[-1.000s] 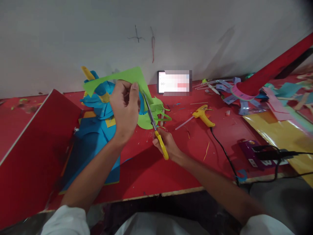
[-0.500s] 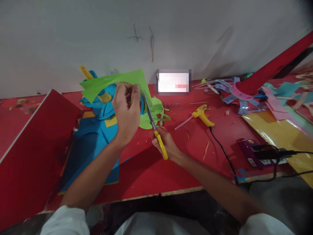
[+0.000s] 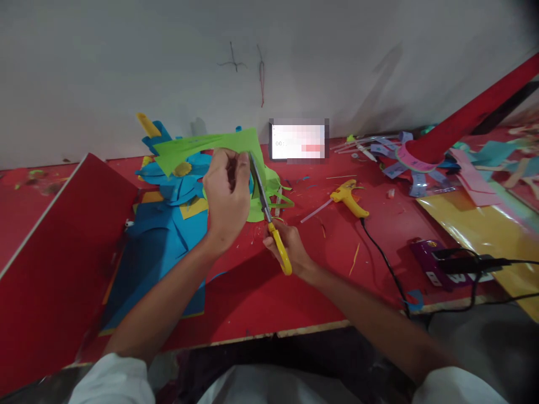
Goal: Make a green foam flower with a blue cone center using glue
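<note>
My left hand (image 3: 229,193) pinches a sheet of green paper (image 3: 244,140) between thumb and fingers, above the table. In my right hand (image 3: 286,247) are scissors (image 3: 278,249) with yellow handles, their blades pointing up and away along the paper's right part, close to my left thumb. How far apart the blades are I cannot tell. Behind and below the sheet lie blue paper petals (image 3: 179,191) with a yellow centre, and cut green paper pieces (image 3: 273,179). Blue sheets (image 3: 155,258) lie under my left forearm.
A yellow glue gun (image 3: 350,199) with a glue stick and black cord lies right of the scissors. Further right are a purple box (image 3: 429,264) with cables and a yellow sheet (image 3: 463,224). A phone (image 3: 298,143) leans against the wall. A red board (image 3: 63,269) stands at left.
My left hand and the green paper have moved right and slightly down, toward the scissors. The scissors and my right hand have barely shifted.
</note>
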A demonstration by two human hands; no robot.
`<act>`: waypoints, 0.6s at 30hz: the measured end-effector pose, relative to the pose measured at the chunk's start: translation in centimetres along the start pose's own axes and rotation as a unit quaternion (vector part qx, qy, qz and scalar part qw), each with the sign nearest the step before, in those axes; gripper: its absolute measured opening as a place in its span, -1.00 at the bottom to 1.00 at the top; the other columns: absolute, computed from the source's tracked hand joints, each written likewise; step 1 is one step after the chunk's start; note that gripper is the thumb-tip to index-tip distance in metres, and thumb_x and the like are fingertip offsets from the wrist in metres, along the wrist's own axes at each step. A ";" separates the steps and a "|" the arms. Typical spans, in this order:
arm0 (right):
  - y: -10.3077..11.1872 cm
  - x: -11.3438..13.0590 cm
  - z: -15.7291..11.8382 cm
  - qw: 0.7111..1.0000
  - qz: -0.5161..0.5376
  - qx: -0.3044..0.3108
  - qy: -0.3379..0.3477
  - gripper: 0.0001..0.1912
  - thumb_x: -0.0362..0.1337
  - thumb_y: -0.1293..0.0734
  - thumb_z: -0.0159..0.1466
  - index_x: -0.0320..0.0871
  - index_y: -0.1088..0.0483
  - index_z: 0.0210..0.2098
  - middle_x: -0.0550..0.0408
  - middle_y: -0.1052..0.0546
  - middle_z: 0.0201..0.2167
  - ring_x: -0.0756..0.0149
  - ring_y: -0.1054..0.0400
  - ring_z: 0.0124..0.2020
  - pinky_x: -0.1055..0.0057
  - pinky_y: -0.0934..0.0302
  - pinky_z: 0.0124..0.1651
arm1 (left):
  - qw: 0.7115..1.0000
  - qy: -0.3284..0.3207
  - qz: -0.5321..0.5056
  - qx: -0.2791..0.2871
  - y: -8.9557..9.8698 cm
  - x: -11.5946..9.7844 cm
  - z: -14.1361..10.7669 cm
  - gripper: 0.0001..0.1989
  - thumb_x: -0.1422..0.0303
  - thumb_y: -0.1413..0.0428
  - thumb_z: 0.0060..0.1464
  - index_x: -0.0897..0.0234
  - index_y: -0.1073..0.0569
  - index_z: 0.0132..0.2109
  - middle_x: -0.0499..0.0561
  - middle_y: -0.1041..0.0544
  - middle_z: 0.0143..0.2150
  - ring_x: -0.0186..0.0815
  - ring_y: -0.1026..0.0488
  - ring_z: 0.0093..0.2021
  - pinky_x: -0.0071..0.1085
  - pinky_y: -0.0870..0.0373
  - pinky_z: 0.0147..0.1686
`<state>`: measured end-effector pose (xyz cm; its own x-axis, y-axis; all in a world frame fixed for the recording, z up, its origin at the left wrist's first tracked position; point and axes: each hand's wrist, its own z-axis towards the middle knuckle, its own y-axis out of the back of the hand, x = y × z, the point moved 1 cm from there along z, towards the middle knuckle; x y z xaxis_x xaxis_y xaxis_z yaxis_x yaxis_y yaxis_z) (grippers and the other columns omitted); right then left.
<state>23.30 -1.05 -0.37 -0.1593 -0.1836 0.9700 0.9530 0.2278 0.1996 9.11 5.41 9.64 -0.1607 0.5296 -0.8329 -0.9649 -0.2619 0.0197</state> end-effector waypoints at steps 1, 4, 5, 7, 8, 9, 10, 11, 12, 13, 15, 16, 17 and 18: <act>0.0 0.0 0.0 1.000 -0.005 0.000 -0.002 -0.37 0.38 -0.35 0.23 -0.06 -0.18 -0.43 0.26 -0.22 -0.56 0.41 -0.09 -0.53 0.41 0.03 -0.44 | 1.000 -0.006 0.007 -0.009 0.0 0.0 0.0 -0.66 0.14 -0.22 0.30 0.18 -0.29 -0.33 -0.11 -0.28 -0.46 -0.37 -0.35 -0.43 -0.42 -0.30 -0.46; 0.1 -0.1 0.1 1.000 -0.027 -0.008 -0.007 -0.35 0.39 -0.37 0.19 -0.06 -0.18 -0.45 0.28 -0.19 -0.60 0.42 -0.05 -0.56 0.41 0.07 -0.45 | 0.999 -0.021 0.016 -0.023 0.0 0.0 0.0 -0.62 0.10 -0.22 0.30 0.19 -0.27 -0.35 -0.12 -0.26 -0.45 -0.38 -0.34 -0.44 -0.42 -0.29 -0.47; 0.2 -0.1 0.2 0.999 -0.032 -0.009 -0.008 -0.34 0.40 -0.38 0.18 -0.06 -0.18 -0.46 0.28 -0.19 -0.61 0.42 -0.05 -0.56 0.40 0.07 -0.45 | 0.999 -0.023 0.014 -0.023 0.0 0.1 0.0 -0.61 0.08 -0.21 0.30 0.19 -0.27 -0.35 -0.11 -0.25 -0.45 -0.38 -0.34 -0.44 -0.42 -0.29 -0.47; 0.2 -0.2 0.3 0.999 -0.037 -0.008 -0.009 -0.34 0.40 -0.39 0.17 -0.06 -0.18 -0.46 0.27 -0.20 -0.61 0.42 -0.06 -0.56 0.40 0.05 -0.45 | 1.000 -0.020 0.004 -0.016 0.0 0.1 0.1 -0.59 0.05 -0.20 0.30 0.19 -0.27 -0.35 -0.11 -0.23 -0.45 -0.38 -0.34 -0.44 -0.42 -0.29 -0.47; 0.2 -0.2 0.3 0.999 -0.034 -0.008 -0.009 -0.34 0.40 -0.38 0.17 -0.06 -0.18 -0.46 0.27 -0.20 -0.61 0.42 -0.06 -0.56 0.41 0.05 -0.45 | 1.000 -0.017 -0.001 -0.011 0.0 0.1 0.2 -0.59 0.05 -0.20 0.30 0.19 -0.27 -0.35 -0.11 -0.23 -0.46 -0.38 -0.35 -0.44 -0.42 -0.29 -0.48; 0.2 -0.2 0.3 1.000 -0.027 -0.007 -0.007 -0.34 0.40 -0.37 0.18 -0.06 -0.18 -0.46 0.26 -0.21 -0.60 0.41 -0.07 -0.55 0.41 0.03 -0.45 | 1.000 -0.014 -0.004 -0.007 0.0 0.0 0.2 -0.59 0.04 -0.20 0.30 0.19 -0.27 -0.35 -0.11 -0.23 -0.47 -0.38 -0.34 -0.44 -0.42 -0.29 -0.48; 0.1 -0.2 0.3 1.000 -0.018 -0.007 -0.005 -0.35 0.41 -0.34 0.19 -0.06 -0.18 -0.45 0.25 -0.22 -0.58 0.41 -0.07 -0.54 0.41 0.02 -0.45 | 1.000 -0.011 -0.003 -0.002 0.0 -0.1 0.1 -0.59 0.04 -0.20 0.29 0.19 -0.27 -0.35 -0.11 -0.22 -0.48 -0.38 -0.33 -0.45 -0.41 -0.28 -0.49; 0.0 -0.2 0.3 1.000 -0.007 -0.007 -0.004 -0.35 0.41 -0.32 0.21 -0.06 -0.18 -0.43 0.25 -0.23 -0.57 0.40 -0.08 -0.53 0.42 0.00 -0.45 | 1.000 -0.009 0.002 0.002 -0.1 -0.2 0.0 -0.59 0.05 -0.21 0.29 0.19 -0.27 -0.36 -0.12 -0.21 -0.49 -0.39 -0.32 -0.47 -0.41 -0.26 -0.50; -0.1 -0.2 0.2 1.000 0.005 -0.006 -0.005 -0.36 0.41 -0.31 0.22 -0.06 -0.19 -0.41 0.24 -0.24 -0.55 0.40 -0.10 -0.52 0.42 -0.01 -0.45 | 1.000 -0.007 0.011 0.006 -0.2 -0.3 -0.1 -0.58 0.06 -0.21 0.29 0.19 -0.26 -0.36 -0.12 -0.21 -0.50 -0.39 -0.29 -0.49 -0.41 -0.24 -0.51; -0.1 -0.1 0.2 1.000 0.017 -0.007 -0.007 -0.37 0.40 -0.30 0.22 -0.05 -0.19 -0.39 0.24 -0.25 -0.54 0.40 -0.10 -0.52 0.43 -0.02 -0.46 | 1.000 -0.007 0.021 0.010 -0.3 -0.4 -0.2 -0.58 0.07 -0.21 0.30 0.19 -0.26 -0.37 -0.13 -0.20 -0.51 -0.41 -0.27 -0.50 -0.41 -0.22 -0.52; -0.2 -0.2 0.1 0.999 0.035 -0.010 -0.016 -0.38 0.39 -0.31 0.22 -0.04 -0.17 -0.38 0.25 -0.25 -0.55 0.40 -0.11 -0.53 0.44 -0.03 -0.48 | 0.999 -0.004 0.039 0.021 -0.6 -0.6 -0.6 -0.59 0.10 -0.20 0.31 0.20 -0.25 -0.39 -0.13 -0.20 -0.52 -0.42 -0.21 -0.53 -0.39 -0.16 -0.54; -0.3 -0.2 0.1 0.999 0.040 -0.014 -0.020 -0.39 0.38 -0.31 0.23 -0.04 -0.16 -0.38 0.26 -0.24 -0.56 0.40 -0.11 -0.55 0.44 -0.03 -0.49 | 0.999 -0.001 0.045 0.025 -0.7 -0.6 -0.7 -0.59 0.12 -0.19 0.32 0.20 -0.25 -0.39 -0.13 -0.20 -0.52 -0.42 -0.18 -0.54 -0.38 -0.13 -0.55; -0.3 -0.2 0.1 0.999 0.040 -0.018 -0.023 -0.40 0.37 -0.31 0.23 -0.03 -0.15 -0.39 0.26 -0.24 -0.57 0.40 -0.10 -0.56 0.44 -0.02 -0.50 | 0.998 0.003 0.049 0.027 -0.8 -0.6 -0.9 -0.60 0.14 -0.18 0.33 0.20 -0.25 -0.39 -0.13 -0.20 -0.53 -0.42 -0.16 -0.55 -0.37 -0.11 -0.55; -0.3 -0.3 0.1 0.999 0.034 -0.019 -0.025 -0.41 0.36 -0.32 0.23 -0.03 -0.15 -0.40 0.26 -0.23 -0.59 0.40 -0.10 -0.56 0.44 -0.02 -0.51 | 0.998 0.008 0.051 0.030 -0.8 -0.6 -1.0 -0.62 0.16 -0.17 0.33 0.20 -0.24 -0.39 -0.13 -0.20 -0.53 -0.42 -0.15 -0.56 -0.36 -0.09 -0.56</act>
<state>23.09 -0.99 -0.66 -0.1051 -0.1203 0.9872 0.9711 0.2013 0.1279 10.20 4.51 9.57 -0.2553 0.4901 -0.8334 -0.9547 -0.2643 0.1371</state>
